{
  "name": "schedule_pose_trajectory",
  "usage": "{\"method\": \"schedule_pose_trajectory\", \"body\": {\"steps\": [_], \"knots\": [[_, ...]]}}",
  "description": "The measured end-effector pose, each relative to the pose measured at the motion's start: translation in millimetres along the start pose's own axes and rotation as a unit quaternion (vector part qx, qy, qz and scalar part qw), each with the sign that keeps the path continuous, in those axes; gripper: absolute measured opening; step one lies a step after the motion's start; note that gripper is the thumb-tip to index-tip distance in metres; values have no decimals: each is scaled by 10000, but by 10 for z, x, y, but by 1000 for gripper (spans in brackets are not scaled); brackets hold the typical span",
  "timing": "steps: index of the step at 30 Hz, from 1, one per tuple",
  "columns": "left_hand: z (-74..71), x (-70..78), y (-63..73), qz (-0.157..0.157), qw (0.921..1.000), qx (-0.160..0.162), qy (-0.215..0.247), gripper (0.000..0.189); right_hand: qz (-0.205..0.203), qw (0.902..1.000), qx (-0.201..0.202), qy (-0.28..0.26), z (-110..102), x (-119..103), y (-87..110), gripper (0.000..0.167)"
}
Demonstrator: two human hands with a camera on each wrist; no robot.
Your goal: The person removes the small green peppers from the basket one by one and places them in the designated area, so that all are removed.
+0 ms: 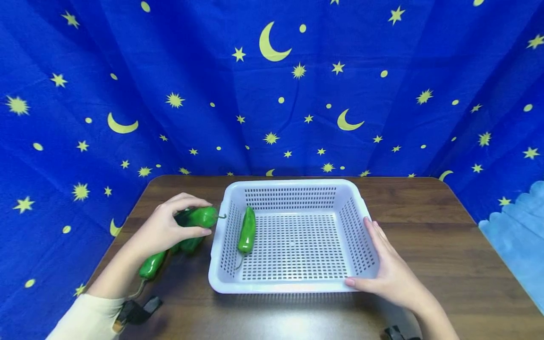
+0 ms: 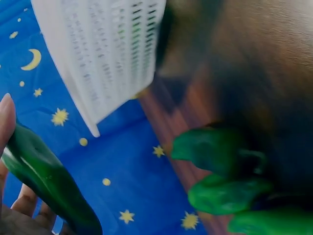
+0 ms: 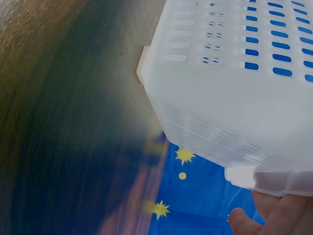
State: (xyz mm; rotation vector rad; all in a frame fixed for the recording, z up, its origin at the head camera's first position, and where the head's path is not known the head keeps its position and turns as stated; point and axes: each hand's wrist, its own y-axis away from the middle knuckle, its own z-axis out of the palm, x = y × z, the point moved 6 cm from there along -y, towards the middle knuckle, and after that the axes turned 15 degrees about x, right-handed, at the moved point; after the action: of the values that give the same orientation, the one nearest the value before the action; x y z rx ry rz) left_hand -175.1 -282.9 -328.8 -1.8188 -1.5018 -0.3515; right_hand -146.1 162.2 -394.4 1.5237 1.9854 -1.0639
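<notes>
My left hand pinches a long green pepper between thumb and fingers, just outside the left rim of a white perforated plastic basket. The pepper's thin stem points toward the basket. Inside, along the basket's left side, lies another green pepper. My right hand grips the basket at its right side, the thumb over the near corner of the rim. Under and beside my left hand more green peppers lie on the table, partly hidden by it; the left wrist view shows several of these peppers.
The basket stands on a brown wooden table. Behind the table hangs a blue cloth with yellow moons and stars. A light blue scalloped cloth is at the far right. Dark straps sit at the wrists.
</notes>
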Motion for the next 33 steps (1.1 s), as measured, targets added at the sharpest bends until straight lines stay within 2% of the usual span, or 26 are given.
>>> {"method": "schedule_pose_trajectory", "body": {"steps": [4, 8, 13, 22, 26, 33], "knots": [[-2, -128, 75, 54, 9998, -26, -209, 52, 15, 10000, -9, -34, -7, 1, 3, 130], [1, -250, 174, -48, 9978, -50, -656, 69, 15, 10000, -17, -52, -3, 2, 4, 130], [-6, -353, 257, -201, 9915, -41, -1287, 92, 11, 10000, -24, -68, -1, 7, -2, 130], [34, -584, 421, -313, 9767, -219, -2112, 98, 56, 10000, -42, -51, 3, 13, -7, 130], [70, -617, 541, -273, 9707, -284, -2370, 105, 95, 9999, -67, -18, -1, 8, -10, 130], [168, -574, 739, -341, 9672, -250, -2503, 106, 94, 9999, -70, 19, -7, 5, -9, 130]]}}
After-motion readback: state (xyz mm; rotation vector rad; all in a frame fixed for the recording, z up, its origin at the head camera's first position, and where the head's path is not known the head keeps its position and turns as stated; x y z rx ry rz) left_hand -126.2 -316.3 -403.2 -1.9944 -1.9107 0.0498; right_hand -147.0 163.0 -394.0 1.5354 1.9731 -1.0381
